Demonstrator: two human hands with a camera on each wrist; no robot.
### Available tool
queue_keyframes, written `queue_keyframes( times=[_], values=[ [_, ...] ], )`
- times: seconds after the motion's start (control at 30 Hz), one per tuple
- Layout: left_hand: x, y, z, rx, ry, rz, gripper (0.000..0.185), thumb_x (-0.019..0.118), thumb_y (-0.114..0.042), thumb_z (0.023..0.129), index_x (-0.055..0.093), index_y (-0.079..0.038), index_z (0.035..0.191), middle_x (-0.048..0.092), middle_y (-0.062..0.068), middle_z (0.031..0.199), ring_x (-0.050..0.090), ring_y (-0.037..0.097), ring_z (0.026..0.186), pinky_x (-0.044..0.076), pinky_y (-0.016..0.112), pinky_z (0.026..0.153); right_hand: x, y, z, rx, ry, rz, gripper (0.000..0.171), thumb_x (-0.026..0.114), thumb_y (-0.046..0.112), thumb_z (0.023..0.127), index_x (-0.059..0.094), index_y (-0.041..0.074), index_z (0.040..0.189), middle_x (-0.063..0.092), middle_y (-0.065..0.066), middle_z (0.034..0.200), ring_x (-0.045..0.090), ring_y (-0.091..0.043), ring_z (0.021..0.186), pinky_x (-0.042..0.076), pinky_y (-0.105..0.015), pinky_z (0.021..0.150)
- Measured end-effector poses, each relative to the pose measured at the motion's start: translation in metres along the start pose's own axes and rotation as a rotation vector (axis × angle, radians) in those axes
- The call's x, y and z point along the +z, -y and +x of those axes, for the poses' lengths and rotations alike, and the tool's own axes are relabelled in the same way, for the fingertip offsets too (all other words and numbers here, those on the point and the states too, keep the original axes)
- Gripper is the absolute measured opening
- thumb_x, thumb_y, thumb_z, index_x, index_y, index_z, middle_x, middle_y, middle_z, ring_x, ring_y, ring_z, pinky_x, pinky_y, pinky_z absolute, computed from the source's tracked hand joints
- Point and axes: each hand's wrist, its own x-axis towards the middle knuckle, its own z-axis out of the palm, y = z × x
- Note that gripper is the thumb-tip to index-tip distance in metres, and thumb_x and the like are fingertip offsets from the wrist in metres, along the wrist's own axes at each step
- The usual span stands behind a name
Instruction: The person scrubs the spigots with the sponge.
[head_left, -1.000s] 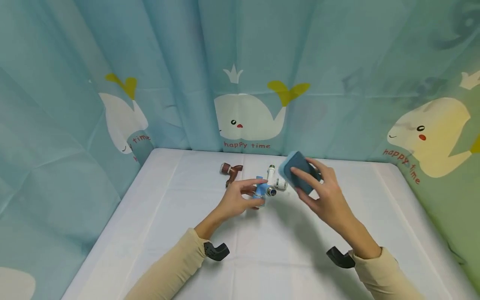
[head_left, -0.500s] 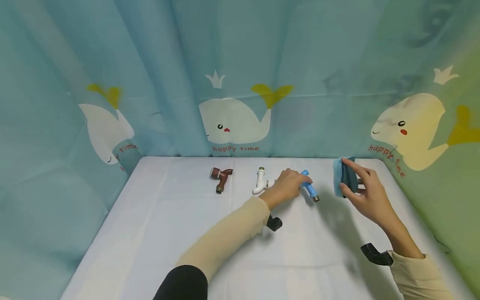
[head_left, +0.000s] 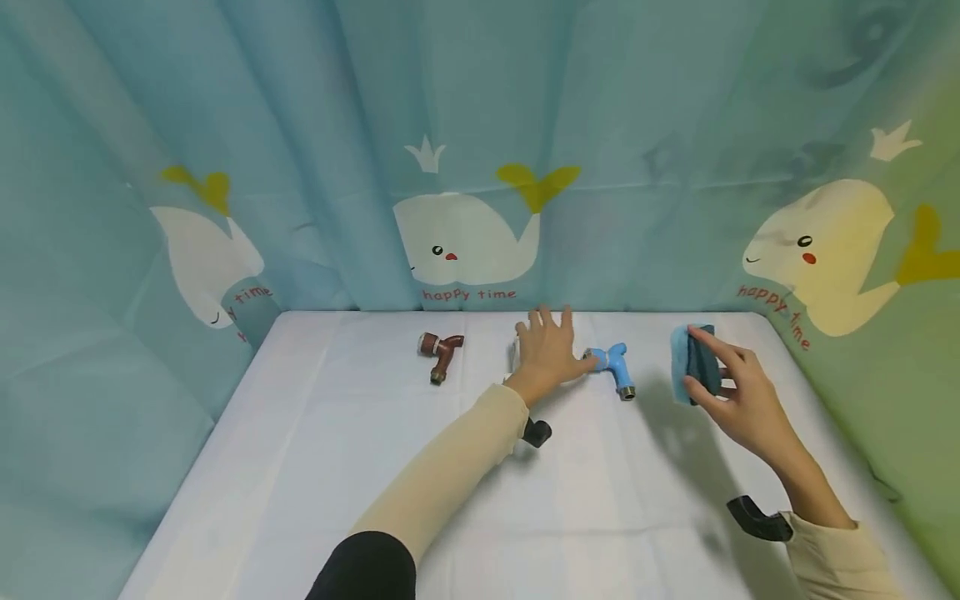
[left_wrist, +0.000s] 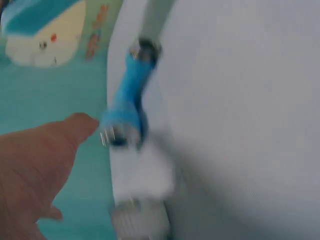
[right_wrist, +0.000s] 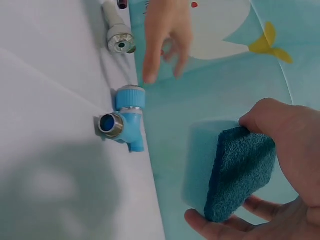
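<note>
Brown faucet point(head_left: 441, 347) (whale curtain point(head_left: 465, 242) behind).

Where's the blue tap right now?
In the head view the blue tap lies on the white table, right of centre, between the left hand and the sponge.

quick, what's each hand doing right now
Left hand: open, fingers spread, holding nothing, beside the blue tap.
Right hand: gripping the blue sponge.

Rough, matt sponge point(right_wrist: 239, 172); glossy blue plastic tap point(head_left: 613, 366) with metal threads; smooth white tablecloth point(head_left: 375, 467)
</note>
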Motion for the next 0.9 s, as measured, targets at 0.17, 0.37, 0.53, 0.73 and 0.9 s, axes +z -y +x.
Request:
queue_keyframes(
  times=[0.17, 0.37, 0.53, 0.73, 0.9],
  values=[
    [0.003, 0.025, -0.005, -0.184, 0.147, -0.059, 0.107, 0.060, -0.080, 0.083, 0.037, -0.006, 0.158, 0.051, 0.023, 0.139, 0.056, 0.033, 0.117, 0.053, 0.044, 0.088, 0.004, -0.003, -0.005, -0.001, 0.015, 0.011, 0.074, 0.073, 0.002, 0.093, 0.042, 0.018, 0.158, 0.041, -0.036, 0.132, 0.059, -0.053, 0.100, 0.046, -0.003, 0.071],
    [-0.008, 0.051, -0.009, -0.154, 0.206, -0.380, 0.066, 0.080, -0.049, 0.086, 0.061, -0.004, 0.130, 0.066, 0.014, 0.120, 0.066, 0.030, 0.105, 0.057, 0.045, 0.083, 0.014, 0.000, -0.005, -0.024, 0.023, 0.007, 0.073, 0.074, 0.001, 0.092, 0.044, 0.017, 0.157, 0.045, -0.033, 0.130, 0.062, -0.051, 0.098, 0.048, -0.007, 0.071],
    [-0.031, 0.093, -0.025, -0.192, 0.282, -1.102, 0.077, 0.081, -0.035, 0.090, 0.046, -0.009, 0.154, 0.059, 0.017, 0.138, 0.065, 0.030, 0.115, 0.055, 0.044, 0.096, 0.026, 0.013, 0.000, -0.053, 0.055, 0.007, 0.073, 0.074, 0.003, 0.093, 0.044, 0.019, 0.157, 0.046, -0.030, 0.132, 0.063, -0.048, 0.100, 0.061, -0.034, 0.073],
    [-0.049, 0.136, -0.065, -0.052, 0.385, -1.905, 0.070, 0.063, -0.001, 0.100, 0.034, -0.016, 0.161, 0.054, 0.020, 0.141, 0.066, 0.025, 0.110, 0.052, 0.046, 0.104, 0.044, 0.040, 0.010, -0.147, 0.073, 0.039, 0.077, 0.077, 0.001, 0.090, 0.045, 0.020, 0.157, 0.049, -0.024, 0.136, 0.062, -0.039, 0.104, 0.062, -0.043, 0.078],
    [-0.060, 0.144, -0.095, 0.183, 0.326, -2.033, 0.087, 0.077, 0.000, 0.090, 0.034, -0.025, 0.161, 0.046, 0.022, 0.147, 0.061, 0.026, 0.117, 0.055, 0.036, 0.098, 0.064, 0.089, 0.032, -0.303, 0.061, 0.142, 0.077, 0.080, -0.004, 0.085, 0.050, 0.017, 0.153, 0.048, -0.015, 0.146, 0.062, -0.027, 0.107, 0.059, -0.024, 0.084]
  ],
)
